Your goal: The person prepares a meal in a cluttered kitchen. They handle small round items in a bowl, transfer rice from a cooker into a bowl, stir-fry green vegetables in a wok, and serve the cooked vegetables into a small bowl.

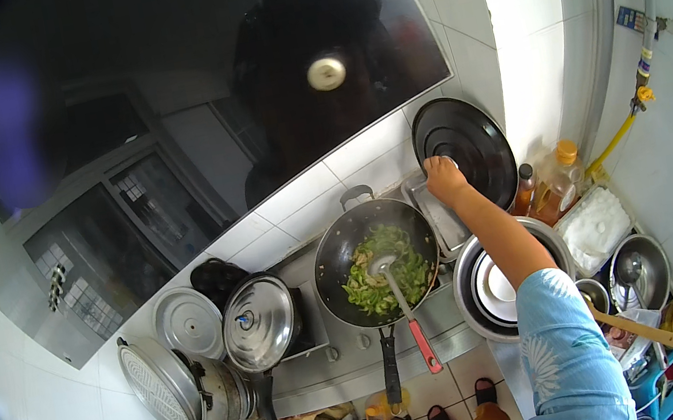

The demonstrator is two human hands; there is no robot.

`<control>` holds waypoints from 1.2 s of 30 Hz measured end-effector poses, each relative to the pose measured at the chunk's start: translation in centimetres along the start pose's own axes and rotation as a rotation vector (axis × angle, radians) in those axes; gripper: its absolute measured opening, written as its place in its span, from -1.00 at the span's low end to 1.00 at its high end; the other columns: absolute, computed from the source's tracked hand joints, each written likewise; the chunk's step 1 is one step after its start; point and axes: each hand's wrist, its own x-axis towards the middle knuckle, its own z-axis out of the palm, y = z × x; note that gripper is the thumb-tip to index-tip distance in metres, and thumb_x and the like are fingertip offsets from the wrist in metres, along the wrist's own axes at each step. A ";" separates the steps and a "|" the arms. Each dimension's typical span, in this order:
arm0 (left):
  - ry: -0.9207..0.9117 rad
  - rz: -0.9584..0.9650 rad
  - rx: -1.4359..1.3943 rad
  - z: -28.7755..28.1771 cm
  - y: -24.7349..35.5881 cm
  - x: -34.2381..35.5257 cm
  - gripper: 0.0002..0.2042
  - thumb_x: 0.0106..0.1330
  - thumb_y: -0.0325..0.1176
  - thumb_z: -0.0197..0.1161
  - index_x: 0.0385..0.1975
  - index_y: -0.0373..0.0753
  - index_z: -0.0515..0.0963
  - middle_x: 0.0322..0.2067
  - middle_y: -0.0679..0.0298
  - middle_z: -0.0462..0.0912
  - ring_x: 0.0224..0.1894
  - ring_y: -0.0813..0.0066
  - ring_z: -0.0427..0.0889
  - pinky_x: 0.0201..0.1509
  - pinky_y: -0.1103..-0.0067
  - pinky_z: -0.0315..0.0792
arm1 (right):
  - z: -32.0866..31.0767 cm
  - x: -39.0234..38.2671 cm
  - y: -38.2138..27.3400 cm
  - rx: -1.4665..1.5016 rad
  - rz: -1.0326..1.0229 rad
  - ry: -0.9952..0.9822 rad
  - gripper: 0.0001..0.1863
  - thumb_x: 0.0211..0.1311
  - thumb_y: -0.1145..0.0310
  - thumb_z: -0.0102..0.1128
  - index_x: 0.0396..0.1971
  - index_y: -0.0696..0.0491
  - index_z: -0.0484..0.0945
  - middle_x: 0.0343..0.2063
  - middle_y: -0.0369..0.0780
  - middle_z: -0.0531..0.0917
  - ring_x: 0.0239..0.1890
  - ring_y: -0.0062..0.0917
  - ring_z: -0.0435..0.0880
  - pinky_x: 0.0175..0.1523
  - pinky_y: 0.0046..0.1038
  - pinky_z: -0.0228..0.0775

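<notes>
My right hand (445,180) reaches out over the back of the counter, its fingers closed. A small pale bit shows at the fingertips, too little to name. Directly behind the hand, a large black pan lid (476,131) leans against the tiled wall. Below the hand lies a shallow metal tray (438,214). To the left, a black wok (329,279) sits on the stove with sliced green vegetables (411,273) and some paler pieces in it. A spatula with a red handle (421,343) rests in the wok, nobody holding it. My left hand is out of view.
Left of the wok stand a lidded pan (262,322) and a stacked steamer pot (217,397). Under my right forearm are nested bowls (469,299). Sauce bottles (561,179), a white foam box (596,227) and a metal bowl (653,271) crowd the right. A dark glossy panel (179,85) overhangs the stove.
</notes>
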 end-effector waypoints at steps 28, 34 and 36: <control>0.055 0.292 -1.239 -9.8 14.0 2.4 -0.50 0.47 0.02 -0.12 0.13 -0.30 0.38 -0.10 0.20 0.58 -0.16 0.45 0.58 -0.01 0.52 0.45 | -19.5 -22.7 -17.8 0.796 0.027 -0.487 -0.31 0.13 0.22 0.13 0.25 0.11 0.16 -0.19 0.02 0.55 -0.27 -0.14 0.66 -0.22 -0.21 0.54; -0.299 0.413 -1.617 -16.1 21.7 2.6 -0.65 0.49 -0.13 -0.10 0.11 -0.21 0.32 -0.01 0.20 0.56 -0.16 0.46 0.59 -0.06 0.50 0.49 | -16.2 -24.4 -17.0 1.219 0.404 -0.054 -0.48 0.16 0.44 0.02 0.18 0.00 0.33 -0.14 0.11 0.60 -0.13 -0.01 0.60 -0.03 -0.17 0.45; -0.311 0.471 -1.584 -15.1 23.3 3.3 -0.71 0.49 -0.18 -0.06 0.07 -0.18 0.35 -0.02 0.22 0.58 -0.22 0.52 0.58 -0.13 0.53 0.49 | -12.3 -23.8 -14.8 1.229 0.459 0.025 -0.53 0.28 0.45 0.00 0.20 0.09 0.31 -0.09 -0.07 0.61 -0.03 -0.30 0.61 0.03 -0.39 0.41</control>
